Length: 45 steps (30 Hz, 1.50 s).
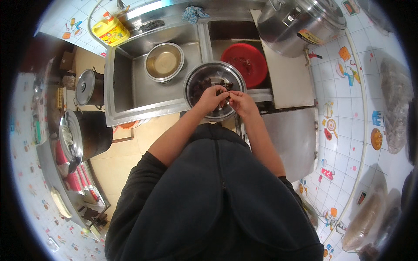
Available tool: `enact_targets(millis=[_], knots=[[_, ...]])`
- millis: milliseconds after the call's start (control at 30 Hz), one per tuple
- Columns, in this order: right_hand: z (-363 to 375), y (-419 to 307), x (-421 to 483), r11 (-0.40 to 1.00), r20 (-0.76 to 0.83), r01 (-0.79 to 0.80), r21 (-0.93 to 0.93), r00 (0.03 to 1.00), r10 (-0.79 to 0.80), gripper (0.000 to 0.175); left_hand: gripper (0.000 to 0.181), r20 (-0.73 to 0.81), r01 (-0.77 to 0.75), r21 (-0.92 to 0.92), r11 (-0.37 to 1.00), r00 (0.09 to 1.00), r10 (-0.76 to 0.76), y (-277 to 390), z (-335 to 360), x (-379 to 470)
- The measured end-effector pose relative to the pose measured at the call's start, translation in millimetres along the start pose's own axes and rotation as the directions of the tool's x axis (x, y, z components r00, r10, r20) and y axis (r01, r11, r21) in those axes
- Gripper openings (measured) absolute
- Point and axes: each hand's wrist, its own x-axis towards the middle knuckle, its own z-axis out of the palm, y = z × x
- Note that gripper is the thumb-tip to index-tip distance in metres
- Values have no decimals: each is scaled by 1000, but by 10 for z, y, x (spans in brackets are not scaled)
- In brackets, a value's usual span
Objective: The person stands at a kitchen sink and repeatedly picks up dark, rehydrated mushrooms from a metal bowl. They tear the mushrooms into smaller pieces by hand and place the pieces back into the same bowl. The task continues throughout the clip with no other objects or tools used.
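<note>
Over a stainless steel bowl [241, 76] at the sink's near edge, my left hand [212, 97] and my right hand [241, 101] meet at the fingertips. Between them they pinch a small dark piece of food, possibly wood ear fungus; its outline is mostly covered by the fingers. More dark, wet-looking pieces [200, 88] lie in the bowl below and to the left of my hands. A red plastic basin [258, 65] stands behind the bowl to the right, with a few small scraps in it.
The left compartment of the steel double sink [125, 84] holds a metal bowl [164, 62] of cloudy liquid. Beyond are a yellow detergent jug [111, 29] and a blue cloth [193, 14]. A large steel pot [277, 29] is at the back right; lidded pots [94, 133] stand left.
</note>
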Motion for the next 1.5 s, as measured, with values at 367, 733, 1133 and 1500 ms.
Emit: enact_targets(millis=[367, 733, 1133, 1500], knots=[[-52, 77, 127, 961, 95, -55, 272, 995, 30, 18, 16, 134, -418, 680, 602, 878, 459, 388, -10, -63], [229, -196, -92, 722, -150, 317, -615, 852, -502, 15, 18, 127, -382, 772, 508, 875, 466, 417, -178, -51], [295, -3, -193, -222, 369, 297, -929, 683, -630, 27, 42, 73, -351, 866, 356, 794, 604, 319, -383, 34], [443, 344, 107, -378, 342, 215, -901, 886, -313, 32, 42, -346, 5, 859, 511, 742, 575, 1, -792, -379]])
